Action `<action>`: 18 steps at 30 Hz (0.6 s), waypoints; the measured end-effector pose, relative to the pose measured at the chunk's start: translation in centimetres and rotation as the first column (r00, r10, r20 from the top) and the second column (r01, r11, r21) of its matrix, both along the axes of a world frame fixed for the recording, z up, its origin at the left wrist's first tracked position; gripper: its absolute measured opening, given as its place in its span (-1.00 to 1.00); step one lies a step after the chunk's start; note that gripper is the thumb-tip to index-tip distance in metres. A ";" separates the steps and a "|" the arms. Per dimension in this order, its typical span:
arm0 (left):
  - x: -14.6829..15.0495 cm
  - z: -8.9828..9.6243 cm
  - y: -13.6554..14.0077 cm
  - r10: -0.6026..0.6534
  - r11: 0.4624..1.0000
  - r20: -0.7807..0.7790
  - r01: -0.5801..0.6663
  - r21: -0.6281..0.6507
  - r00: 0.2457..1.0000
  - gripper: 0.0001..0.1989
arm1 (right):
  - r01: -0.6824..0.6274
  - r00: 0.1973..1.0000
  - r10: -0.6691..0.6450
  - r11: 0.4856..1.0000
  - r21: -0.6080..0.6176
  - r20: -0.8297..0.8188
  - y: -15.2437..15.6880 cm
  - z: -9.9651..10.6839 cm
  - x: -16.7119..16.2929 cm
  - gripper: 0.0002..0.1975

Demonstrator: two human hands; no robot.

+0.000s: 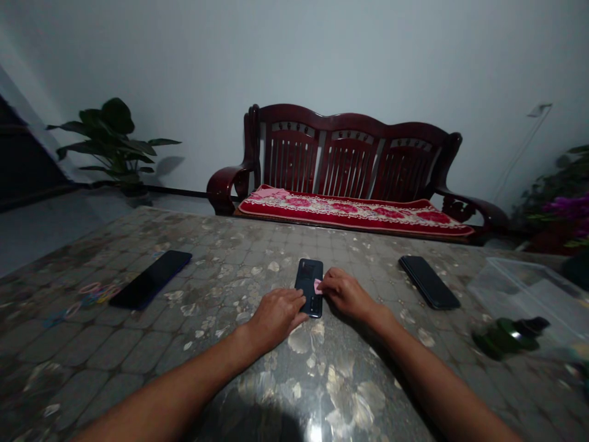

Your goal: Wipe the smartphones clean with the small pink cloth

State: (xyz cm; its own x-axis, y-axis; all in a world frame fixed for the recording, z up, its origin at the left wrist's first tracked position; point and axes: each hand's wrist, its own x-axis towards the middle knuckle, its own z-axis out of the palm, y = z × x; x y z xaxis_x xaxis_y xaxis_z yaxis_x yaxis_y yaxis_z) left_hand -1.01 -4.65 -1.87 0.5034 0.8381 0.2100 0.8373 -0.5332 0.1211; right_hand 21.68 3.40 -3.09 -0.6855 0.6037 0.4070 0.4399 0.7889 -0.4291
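Observation:
A dark smartphone lies back side up on the patterned table, its camera bump towards me. My left hand grips its near left edge, with the thumb by the bottom corner and the fingers along the side. My right hand is closed in a pinch on a small pink cloth or paper piece, pressed against the phone's right half. Whether the pink piece is cloth or paper cannot be made out.
On the left lie another black phone and several coloured loops. To the right are a black phone or wallet, a green bottle with a dark top and a clear plastic box. A wooden bench stands beyond the table.

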 end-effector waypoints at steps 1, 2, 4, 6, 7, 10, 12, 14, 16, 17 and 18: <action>0.0 -0.1 0.1 -0.002 1.000 -0.001 0.002 0.000 1.000 -0.82 | 0.035 0.999 -0.035 0.999 0.019 -0.015 0.3 -0.2 -0.1 -0.77; -0.1 -0.1 0.2 -0.007 1.000 0.000 0.007 0.001 1.000 -0.81 | 0.059 0.998 -0.058 0.998 0.034 -0.026 0.6 -0.4 -0.1 -0.77; -0.3 -0.3 0.3 -0.019 1.000 0.014 0.019 0.005 1.000 -0.81 | 0.062 0.998 -0.060 0.997 0.053 -0.038 0.7 -0.4 0.0 -0.77; -0.5 -0.5 0.3 -0.023 1.000 0.033 0.022 0.011 0.999 -0.81 | 0.018 1.000 -0.017 0.998 0.065 -0.020 0.4 -0.2 0.2 -0.76; -0.5 -0.6 0.4 -0.022 1.000 0.039 0.021 0.012 0.999 -0.81 | -0.006 1.000 0.006 0.998 0.070 -0.004 0.0 0.0 0.3 -0.76; -0.6 -0.8 0.4 -0.021 1.000 0.047 0.021 0.010 0.999 -0.80 | -0.065 0.997 0.061 0.995 0.080 0.050 -0.9 0.6 0.7 -0.74; -0.5 -0.8 0.5 -0.024 1.000 0.049 0.024 0.004 0.999 -0.81 | -0.073 0.995 0.067 0.993 0.089 0.070 -1.0 0.7 0.6 -0.74; -0.4 -0.9 0.6 -0.020 1.000 0.046 0.020 0.003 0.999 -0.83 | -0.045 0.997 0.038 0.993 0.111 0.069 -0.7 0.5 0.4 -0.75; -0.5 -0.9 0.8 -0.015 1.000 0.039 0.015 0.009 0.999 -0.82 | 0.006 0.999 -0.013 0.991 0.135 0.052 0.0 0.0 0.0 -0.77; -0.6 -0.9 0.9 -0.019 1.000 0.040 0.018 0.010 0.999 -0.81 | 0.033 0.999 -0.039 0.990 0.140 0.037 0.4 -0.3 -0.2 -0.77; -0.7 -0.8 1.1 -0.026 1.000 0.046 0.026 0.006 0.999 -0.80 | 0.058 0.998 -0.061 0.989 0.138 0.018 0.8 -0.6 -0.3 -0.77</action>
